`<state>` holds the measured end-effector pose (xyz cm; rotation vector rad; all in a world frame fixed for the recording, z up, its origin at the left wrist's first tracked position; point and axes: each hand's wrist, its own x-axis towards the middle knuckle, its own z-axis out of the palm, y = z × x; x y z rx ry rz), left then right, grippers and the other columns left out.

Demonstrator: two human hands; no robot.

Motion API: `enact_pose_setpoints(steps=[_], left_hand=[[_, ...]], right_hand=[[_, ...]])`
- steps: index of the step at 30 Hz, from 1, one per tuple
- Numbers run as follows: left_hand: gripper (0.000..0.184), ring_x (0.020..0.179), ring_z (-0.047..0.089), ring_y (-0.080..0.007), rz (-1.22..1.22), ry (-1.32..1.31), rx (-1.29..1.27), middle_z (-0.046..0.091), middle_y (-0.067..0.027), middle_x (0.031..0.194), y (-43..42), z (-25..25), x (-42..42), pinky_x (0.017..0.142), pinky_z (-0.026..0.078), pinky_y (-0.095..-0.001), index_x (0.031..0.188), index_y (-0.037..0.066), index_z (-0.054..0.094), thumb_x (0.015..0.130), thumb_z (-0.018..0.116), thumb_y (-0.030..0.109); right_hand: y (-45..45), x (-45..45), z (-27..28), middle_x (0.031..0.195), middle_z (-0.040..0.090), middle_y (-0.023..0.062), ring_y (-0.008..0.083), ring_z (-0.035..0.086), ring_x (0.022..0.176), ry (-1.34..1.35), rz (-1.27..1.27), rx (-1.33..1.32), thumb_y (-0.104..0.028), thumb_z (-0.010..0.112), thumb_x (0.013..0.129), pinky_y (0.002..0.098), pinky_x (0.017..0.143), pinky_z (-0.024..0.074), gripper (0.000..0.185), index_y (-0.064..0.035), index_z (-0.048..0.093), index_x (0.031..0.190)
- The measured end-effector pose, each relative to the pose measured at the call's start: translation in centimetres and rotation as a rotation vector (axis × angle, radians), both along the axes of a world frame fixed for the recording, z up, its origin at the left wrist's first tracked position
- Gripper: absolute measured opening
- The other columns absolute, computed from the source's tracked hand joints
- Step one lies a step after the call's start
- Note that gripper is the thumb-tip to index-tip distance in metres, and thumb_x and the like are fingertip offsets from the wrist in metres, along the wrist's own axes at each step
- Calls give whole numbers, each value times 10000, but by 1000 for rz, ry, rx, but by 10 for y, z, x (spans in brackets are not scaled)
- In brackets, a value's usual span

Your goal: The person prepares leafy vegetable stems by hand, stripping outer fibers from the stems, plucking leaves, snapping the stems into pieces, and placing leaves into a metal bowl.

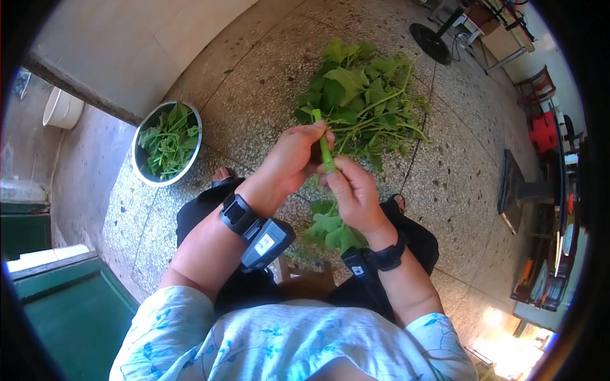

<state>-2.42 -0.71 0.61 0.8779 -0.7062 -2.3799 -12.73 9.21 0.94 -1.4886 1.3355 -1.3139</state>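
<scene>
A thick green leafy-vegetable stem [325, 147] is pinched between my two hands, in the middle of the view. My left hand [297, 152] closes on its upper part, thumb near the cut end. Lower down, the thumb and fingers of my right hand [353, 192] grip the same stem. Below my right hand hang or lie broad green leaves [333, 227]; whether they join the stem is hidden. Beyond my hands a large heap of leafy vines [362, 95] lies on the floor. To the left, a metal basin [198, 143] holds picked leaves and stems [170, 140].
Speckled stone floor [254, 95] surrounds my feet. A white bucket [63, 109] stands at the far left, near a green door [76, 311]. On the right are a round black stand base [431, 43], a red chair [542, 132] and a dark table base [510, 190].
</scene>
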Motion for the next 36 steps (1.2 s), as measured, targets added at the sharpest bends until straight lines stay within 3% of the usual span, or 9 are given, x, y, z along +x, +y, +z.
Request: enact_pose_setpoints(steps=[7,9,10,12,15,18,31,33,36], left_hand=[[259,421,443,-131,-186,-281,-468,488,15,528,-6,4,4,393,339,-256,718,62,527,839,525,292],[117,497,499,-191,-62,-900,-1304,535,-58,621,3,15,7,453,386,-283,789,41,550,798,565,156],[117,497,499,-191,-64,-895,-1306,535,-58,621,5,14,6,453,386,-283,789,41,550,798,565,156],[146,632,551,-265,204,-459,-1574,553,-128,759,7,13,6,562,445,-327,883,25,563,736,570,21],[243,770,566,-297,-87,-385,-1611,550,-157,868,8,14,10,658,460,-338,944,18,563,715,533,-56],[239,792,573,-313,-134,-305,-1572,562,-149,855,12,15,10,668,464,-343,936,17,561,715,522,-65],[203,736,590,-289,-29,-279,-1449,577,-138,803,28,17,5,635,468,-312,956,-4,545,761,502,-42],[182,691,593,-282,-105,-170,-1282,572,-139,772,28,25,6,609,465,-309,964,-1,545,790,490,-8],[149,652,593,-258,-136,-289,-1408,563,-137,732,25,22,5,576,457,-302,946,1,542,813,478,23]], right_hand=[[1,-10,0,710,556,34,103,526,668,-428,-155,203,-69,430,784,246,656,424,160,11,566,754],[2,-13,-2,695,550,31,100,516,655,-428,-156,206,-68,432,781,245,643,419,155,11,563,748],[3,-14,-3,681,544,29,98,506,642,-428,-153,210,-67,435,778,244,630,415,151,11,559,743],[4,-16,-4,671,538,28,95,493,631,-446,-163,212,-69,432,778,243,620,409,153,10,557,737],[5,-20,-3,657,528,27,90,473,613,-515,-160,167,-77,426,780,240,601,397,159,7,550,725],[7,-18,1,639,511,23,86,459,600,-586,-153,98,-88,420,784,235,583,384,163,-2,537,710],[7,-10,-2,632,480,7,80,442,604,-543,-213,75,-70,437,807,222,571,375,147,-13,513,696],[9,-13,-1,635,485,7,81,444,606,-490,-190,98,-76,435,807,223,572,376,148,-12,514,699],[10,-9,1,640,492,9,82,445,608,-462,-178,147,-91,432,805,225,576,375,157,-12,512,695]])
